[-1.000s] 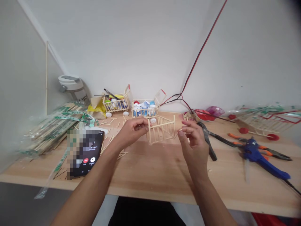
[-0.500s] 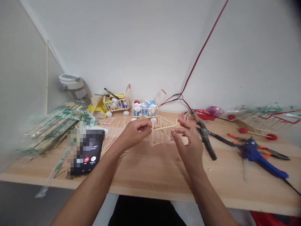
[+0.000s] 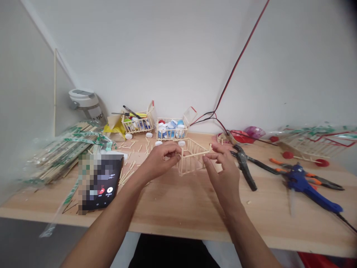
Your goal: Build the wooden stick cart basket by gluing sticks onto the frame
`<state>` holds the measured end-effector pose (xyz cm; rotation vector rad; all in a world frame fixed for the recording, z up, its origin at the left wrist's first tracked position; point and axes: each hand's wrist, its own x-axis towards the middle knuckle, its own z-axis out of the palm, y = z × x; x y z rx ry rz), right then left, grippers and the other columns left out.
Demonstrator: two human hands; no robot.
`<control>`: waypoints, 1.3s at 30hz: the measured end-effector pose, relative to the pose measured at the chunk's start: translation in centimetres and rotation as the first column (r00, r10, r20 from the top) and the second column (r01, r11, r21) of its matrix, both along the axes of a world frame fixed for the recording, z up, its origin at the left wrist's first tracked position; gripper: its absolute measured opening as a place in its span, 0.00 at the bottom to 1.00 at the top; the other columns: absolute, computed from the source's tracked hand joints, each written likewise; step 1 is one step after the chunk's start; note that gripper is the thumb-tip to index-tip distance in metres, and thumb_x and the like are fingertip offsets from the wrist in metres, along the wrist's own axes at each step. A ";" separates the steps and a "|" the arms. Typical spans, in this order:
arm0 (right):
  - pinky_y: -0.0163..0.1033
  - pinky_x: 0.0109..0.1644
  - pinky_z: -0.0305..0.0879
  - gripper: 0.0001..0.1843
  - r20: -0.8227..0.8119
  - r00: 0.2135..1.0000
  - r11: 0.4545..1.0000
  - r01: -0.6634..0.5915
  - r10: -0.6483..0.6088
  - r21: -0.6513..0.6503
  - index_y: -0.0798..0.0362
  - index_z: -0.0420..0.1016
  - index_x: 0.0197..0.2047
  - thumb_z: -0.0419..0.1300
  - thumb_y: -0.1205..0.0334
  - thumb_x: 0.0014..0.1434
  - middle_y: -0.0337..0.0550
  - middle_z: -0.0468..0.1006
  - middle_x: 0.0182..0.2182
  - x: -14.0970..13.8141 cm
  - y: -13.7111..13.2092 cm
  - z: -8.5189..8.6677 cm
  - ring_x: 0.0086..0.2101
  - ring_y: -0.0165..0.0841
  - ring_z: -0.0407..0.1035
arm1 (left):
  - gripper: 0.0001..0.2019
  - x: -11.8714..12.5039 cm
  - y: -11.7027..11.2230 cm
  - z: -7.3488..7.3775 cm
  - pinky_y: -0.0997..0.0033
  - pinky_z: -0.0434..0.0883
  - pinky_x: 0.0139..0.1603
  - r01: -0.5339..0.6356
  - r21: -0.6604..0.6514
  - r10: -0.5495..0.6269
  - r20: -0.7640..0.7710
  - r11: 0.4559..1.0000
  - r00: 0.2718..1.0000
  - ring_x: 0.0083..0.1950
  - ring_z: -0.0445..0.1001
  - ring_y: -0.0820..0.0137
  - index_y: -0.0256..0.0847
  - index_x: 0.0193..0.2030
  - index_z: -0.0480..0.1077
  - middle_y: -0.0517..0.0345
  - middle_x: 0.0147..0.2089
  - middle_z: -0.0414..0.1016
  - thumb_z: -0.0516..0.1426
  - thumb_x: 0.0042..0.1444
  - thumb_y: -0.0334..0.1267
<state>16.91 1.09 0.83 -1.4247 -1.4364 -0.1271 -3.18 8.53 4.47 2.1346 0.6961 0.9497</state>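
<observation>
Your left hand [image 3: 160, 162] curls narrowly at the near corner of an open matchstick-style frame [image 3: 192, 158], fingertips at its post; whether it pinches anything, you cannot tell. Your right hand [image 3: 223, 175] stands half open just beside the frame's far end, nothing visible in it. The frame sits on a pine tabletop [image 3: 178, 212], its slatted walls up, without the white bottle-cap wheels [image 3: 149, 134] under two finished stick carts [image 3: 138, 123] behind it. Bare wood gives you room toward the front edge; black-handled pliers [image 3: 245, 167] crowd the right, loose sticks [image 3: 129, 176] and a phone [image 3: 100, 182] the left.
</observation>
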 end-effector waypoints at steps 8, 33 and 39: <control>0.48 0.49 0.67 0.08 -0.011 1.000 0.999 0.028 -0.028 -0.038 0.51 0.75 0.34 0.59 0.56 0.61 0.50 0.76 0.49 0.0 0.1 -0.5 0.51 0.40 0.69 | 0.05 0.1 0.0 -0.2 0.73 0.67 0.39 -0.002 0.028 0.002 -0.011 1.000 1.000 0.39 0.72 0.72 0.37 0.35 0.74 0.54 0.39 0.76 0.55 0.58 0.30; 0.37 0.37 0.68 0.09 -0.090 0.996 1.000 0.006 -0.009 -0.030 0.52 0.75 0.34 0.59 0.58 0.62 0.49 0.77 0.46 -0.3 0.0 -0.1 0.45 0.36 0.71 | 0.22 0.3 -0.3 -0.2 0.72 0.70 0.42 -0.035 0.053 0.037 -0.045 0.998 0.998 0.42 0.74 0.71 0.40 0.48 0.75 0.51 0.51 0.77 0.51 0.50 0.20; 0.35 0.35 0.68 0.08 -0.073 0.997 0.999 0.030 -0.032 -0.030 0.52 0.76 0.34 0.59 0.58 0.62 0.49 0.76 0.46 -0.3 0.2 -0.3 0.42 0.34 0.72 | 0.21 0.4 -0.6 0.5 0.65 0.69 0.54 -0.173 0.123 0.163 0.082 0.977 0.983 0.52 0.74 0.67 0.39 0.46 0.75 0.52 0.50 0.77 0.46 0.56 0.21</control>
